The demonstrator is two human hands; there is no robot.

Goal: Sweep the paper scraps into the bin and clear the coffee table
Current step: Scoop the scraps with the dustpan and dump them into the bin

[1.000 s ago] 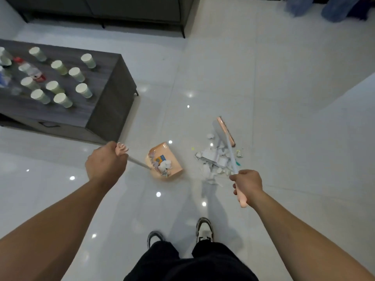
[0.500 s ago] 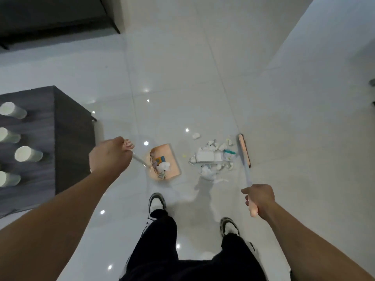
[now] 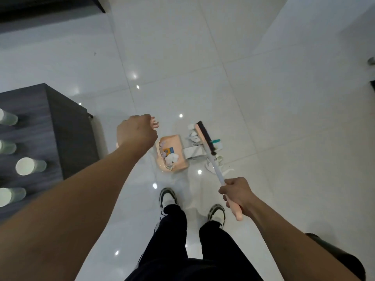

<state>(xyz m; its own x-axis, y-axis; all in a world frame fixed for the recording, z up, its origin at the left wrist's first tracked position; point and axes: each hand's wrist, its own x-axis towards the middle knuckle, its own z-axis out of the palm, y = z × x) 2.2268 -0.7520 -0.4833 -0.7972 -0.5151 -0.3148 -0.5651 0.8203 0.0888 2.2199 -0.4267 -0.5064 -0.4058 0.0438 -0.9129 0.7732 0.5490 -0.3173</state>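
The paper scraps (image 3: pixel 195 147) sit in a loose pile on the white tile floor (image 3: pixel 263 118), just right of the peach dustpan (image 3: pixel 176 153) and partly under the broom head (image 3: pixel 205 137). A few scraps are already inside the pan, bunched by its comb edge. The right hand (image 3: pixel 236 194) is wrapped tight around the broom's peach handle, bristle end angled down into the pile. The left hand (image 3: pixel 136 132) is curled round the dustpan's handle grip, with the pink end poking out past the knuckles. On the left, the dark coffee table (image 3: pixel 54 126) holds pale green paper cups (image 3: pixel 30 166). Black trousers and two sneakers (image 3: pixel 168 197) show at the near edge.
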